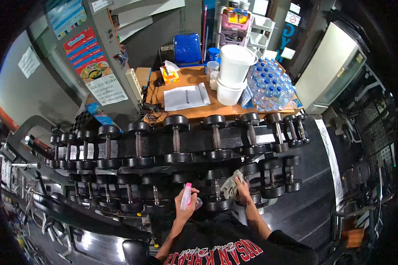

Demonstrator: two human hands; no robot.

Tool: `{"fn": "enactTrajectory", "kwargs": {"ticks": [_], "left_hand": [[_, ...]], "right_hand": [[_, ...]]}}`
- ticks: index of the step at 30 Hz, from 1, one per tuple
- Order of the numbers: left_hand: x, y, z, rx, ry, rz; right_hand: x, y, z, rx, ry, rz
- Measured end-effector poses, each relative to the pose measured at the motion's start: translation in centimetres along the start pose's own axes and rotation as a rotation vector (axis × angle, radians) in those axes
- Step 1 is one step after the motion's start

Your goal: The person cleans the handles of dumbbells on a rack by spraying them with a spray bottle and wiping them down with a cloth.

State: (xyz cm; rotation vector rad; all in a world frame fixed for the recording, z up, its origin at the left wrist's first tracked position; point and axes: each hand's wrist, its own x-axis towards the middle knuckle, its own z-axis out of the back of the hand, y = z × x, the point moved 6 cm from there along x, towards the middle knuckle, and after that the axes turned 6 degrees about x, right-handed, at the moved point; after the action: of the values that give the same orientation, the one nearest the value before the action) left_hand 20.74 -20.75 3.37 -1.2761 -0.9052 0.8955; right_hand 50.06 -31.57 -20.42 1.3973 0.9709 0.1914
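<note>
My left hand (181, 211) is wrapped round a spray bottle (186, 197) with a white body and pink tip, held in front of the lower dumbbell row. My right hand (243, 191) grips a crumpled grey-green cloth (230, 187). The cloth overlaps the handle of a black dumbbell (247, 168) in the lower row, whose near end is partly hidden by the hand. Just left of the cloth lies another dumbbell (219, 203) with a metal handle. Behind the bottle, one dumbbell (179, 177) is mostly covered by my left hand.
An upper row of dumbbells (177, 157) runs along the rack. Beyond it, a wooden desk (154, 99) bears an open notebook (185, 98), white buckets (233, 66), a tissue box (170, 75) and many bottles (272, 86). A bench (75, 211) stands at the lower left.
</note>
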Motion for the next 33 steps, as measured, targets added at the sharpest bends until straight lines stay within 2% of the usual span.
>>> {"fn": "enactTrajectory", "kwargs": {"ticks": [1,3,4,5,7,9,12,13,15,17,19,21,22,23,25,27,29,31,32,33], "left_hand": [[-0.1,0.2,0.5,-0.004,0.015,-0.004],[-0.5,0.7,1.7,-0.042,-0.003,-0.001],[-0.8,1.0,2.2,-0.052,0.004,0.009],[-1.0,1.0,2.7,-0.05,0.014,0.004],[-1.4,1.3,3.4,-0.018,0.058,0.059],[-1.5,1.2,4.0,0.025,0.1,0.064],[-1.6,0.9,4.6,0.043,0.088,0.065],[-1.4,0.8,4.7,0.025,0.078,0.053],[-1.0,0.7,4.9,0.009,0.081,0.04],[-0.5,0.7,4.7,0.019,0.115,0.046],[0.3,0.9,4.1,0.002,0.144,0.053],[1.0,1.3,3.2,0.019,0.185,0.058],[1.3,1.1,2.7,0.023,0.2,0.039],[1.8,0.7,2.3,0.031,0.212,0.015],[2.5,0.8,1.6,0.026,0.214,-0.028],[2.6,0.4,1.1,0.027,0.213,-0.062],[2.8,-0.4,0.8,0.013,0.205,-0.084],[2.7,-0.9,0.8,0.003,0.201,-0.066],[2.5,-0.9,0.9,0.015,0.216,-0.05],[2.4,-0.8,0.9,0.024,0.231,-0.037]], "right_hand": [[2.8,-3.3,1.6,0.006,-0.014,0.006],[7.2,-10.8,3.4,0.291,0.062,-0.399],[0.7,-2.2,-2.1,0.549,0.008,-0.446],[-0.7,0.5,-4.9,0.751,0.031,-0.459],[4.8,-2.3,-6.4,1.038,0.005,-0.442],[8.5,-2.8,-8.5,1.131,-0.025,-0.339],[8.7,-0.1,-11.2,1.144,-0.252,-0.326],[7.5,1.1,-11.8,1.155,-0.256,-0.323],[5.8,2.7,-11.3,1.104,-0.327,-0.197],[4.1,4.2,-11.5,1.086,-0.289,-0.114],[0.0,8.0,-12.9,0.792,-0.258,0.012],[-0.9,7.3,-14.0,0.706,-0.34,0.15],[-1.5,6.0,-14.7,0.615,-0.27,0.085],[-0.9,4.5,-15.4,0.665,-0.228,0.242],[-2.5,4.0,-16.7,0.82,-0.123,0.102],[-2.8,2.4,-15.5,0.713,-0.121,-0.091],[-2.1,0.4,-15.0,0.699,0.038,-0.1],[-1.3,-2.7,-14.2,0.679,0.043,-0.336],[-1.3,-3.5,-14.1,0.758,0.025,-0.442],[0.2,-4.7,-14.1,0.913,0.15,-0.396]]}}
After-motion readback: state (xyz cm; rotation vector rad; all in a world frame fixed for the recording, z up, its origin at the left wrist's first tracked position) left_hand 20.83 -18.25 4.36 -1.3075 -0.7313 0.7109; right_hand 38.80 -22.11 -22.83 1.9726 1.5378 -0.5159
